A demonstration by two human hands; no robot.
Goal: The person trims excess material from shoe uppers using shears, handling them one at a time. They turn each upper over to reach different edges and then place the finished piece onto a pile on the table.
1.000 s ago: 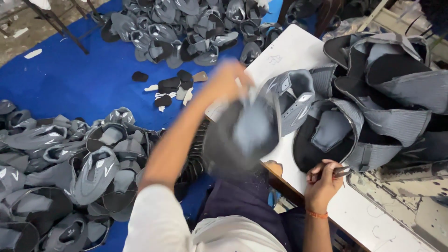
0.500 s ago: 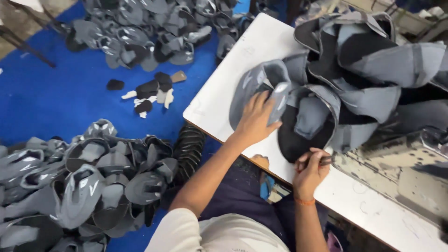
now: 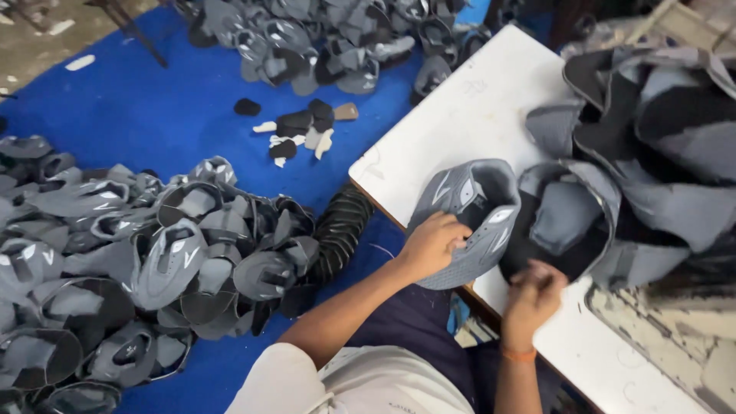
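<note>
The left hand (image 3: 431, 244) grasps a grey upper (image 3: 468, 218) at the near edge of the white table (image 3: 468, 115). The right hand (image 3: 533, 295) is clenched and blurred; I cannot tell what it holds. The upper overhangs the edge, so it may slip down to the blue floor (image 3: 153, 107).

I'm holding a grey shoe upper (image 3: 468, 218) with white markings on the white table (image 3: 468, 115); at nine o'clock, grey uppers (image 3: 130, 253) are covering blue floor sheeting (image 3: 153, 115).
</note>
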